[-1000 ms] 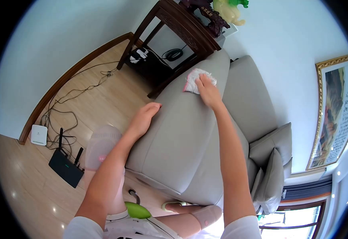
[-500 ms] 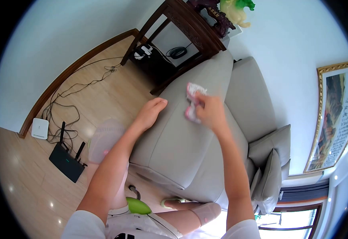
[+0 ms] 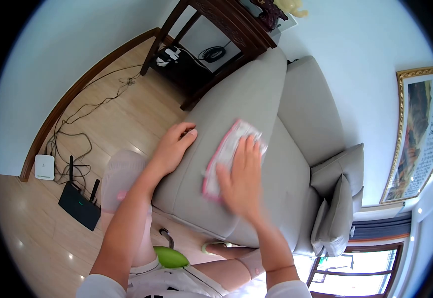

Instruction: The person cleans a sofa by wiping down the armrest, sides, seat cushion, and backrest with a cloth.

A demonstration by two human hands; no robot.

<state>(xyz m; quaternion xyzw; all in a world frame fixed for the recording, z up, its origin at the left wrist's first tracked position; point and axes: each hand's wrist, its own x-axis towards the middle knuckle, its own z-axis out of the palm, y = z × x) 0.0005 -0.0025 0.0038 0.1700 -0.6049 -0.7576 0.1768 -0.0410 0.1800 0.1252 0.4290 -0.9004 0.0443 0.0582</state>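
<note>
My right hand (image 3: 241, 181) lies flat with outstretched fingers on a white cleaning cloth (image 3: 222, 158) with a pink edge. The cloth is spread out on the broad grey armrest (image 3: 248, 92) of a sofa, partly covered by the palm. My left hand (image 3: 172, 149) is at the armrest's outer side, its fingers loosely bent and apart from the thumb, with nothing visible in it. Whether its fingertips press on the armrest is hard to tell.
Beyond the armrest stands a dark wooden table (image 3: 231, 25). A black router (image 3: 80, 204), a white box (image 3: 44, 167) and loose cables (image 3: 85, 141) lie on the floor at left. Grey cushions (image 3: 338, 198) rest on the sofa; a green stool seat (image 3: 171, 257) is below me.
The cloth, bunched in my right hand before, is now spread on the armrest under the flattened hand, nearer to me. My left hand has shifted slightly left, and the view has moved a little.
</note>
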